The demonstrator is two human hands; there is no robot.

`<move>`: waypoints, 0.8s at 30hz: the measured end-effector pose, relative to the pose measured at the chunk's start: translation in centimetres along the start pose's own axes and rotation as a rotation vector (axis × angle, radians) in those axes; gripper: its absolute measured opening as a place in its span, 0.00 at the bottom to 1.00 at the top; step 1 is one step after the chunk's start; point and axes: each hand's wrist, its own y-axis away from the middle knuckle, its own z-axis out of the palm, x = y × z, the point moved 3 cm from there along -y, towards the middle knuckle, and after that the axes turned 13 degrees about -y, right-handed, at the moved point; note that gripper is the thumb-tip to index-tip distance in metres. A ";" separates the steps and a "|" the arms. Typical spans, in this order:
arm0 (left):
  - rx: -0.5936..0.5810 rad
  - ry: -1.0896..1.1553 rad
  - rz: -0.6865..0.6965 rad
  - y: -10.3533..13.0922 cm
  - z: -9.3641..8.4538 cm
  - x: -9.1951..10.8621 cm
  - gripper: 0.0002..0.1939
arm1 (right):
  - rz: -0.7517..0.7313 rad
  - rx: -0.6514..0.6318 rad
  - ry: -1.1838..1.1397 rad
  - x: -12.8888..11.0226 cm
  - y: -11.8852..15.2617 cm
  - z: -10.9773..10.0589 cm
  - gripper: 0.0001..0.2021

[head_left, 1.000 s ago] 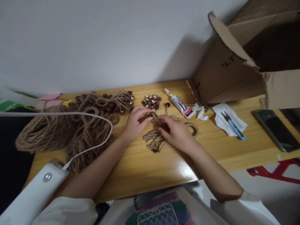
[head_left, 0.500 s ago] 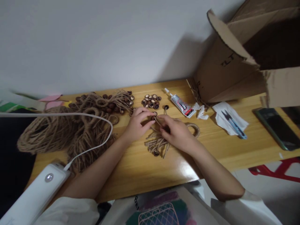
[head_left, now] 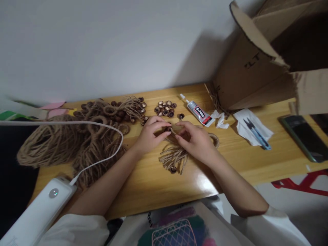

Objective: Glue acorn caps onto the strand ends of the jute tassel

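Note:
My left hand (head_left: 150,136) pinches a small brown half nutshell (head_left: 167,128) between thumb and fingertips. At the shell's right side, my right hand (head_left: 197,140) has its thumb and fingertips around a strand of jute twine (head_left: 173,132) whose end meets the shell. Under my right hand lies a twine tassel (head_left: 174,155), its strands fanned out on the table. One nutshell half (head_left: 173,169) sits at the tassel's lower end, another (head_left: 181,116) at a strand above my fingers. A wrapped twine ring (head_left: 215,139) shows partly behind my right wrist.
Loose nutshell halves (head_left: 165,108) and a B-7000 glue tube (head_left: 200,114) lie farther back. Twine bundles (head_left: 48,141) fill the left, near a white power bank (head_left: 51,201) with a cable. Rightward are blue thread snips (head_left: 257,134) on tissue, a phone (head_left: 304,136) and a cardboard box (head_left: 246,78).
My right thumb and forefinger have shifted slightly along the twine, closer to the shell. My left hand keeps its pinch almost in place. The view has moved a little.

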 end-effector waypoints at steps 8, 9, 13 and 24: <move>-0.013 -0.018 -0.013 0.0 0.1 -0.2 0.10 | 0.005 0.001 -0.024 0.1 0.1 0.1 0.06; -0.010 -0.021 -0.012 0.0 0.1 -0.2 0.10 | 0.006 0.002 -0.038 0.1 0.1 0.0 0.06; 0.007 -0.019 -0.013 0.0 0.1 -0.2 0.09 | 0.021 0.008 -0.170 0.2 0.2 -0.2 0.08; 0.020 -0.011 -0.054 0.0 0.1 -0.2 0.08 | 0.255 -0.041 -0.673 1.5 -0.4 -0.5 0.14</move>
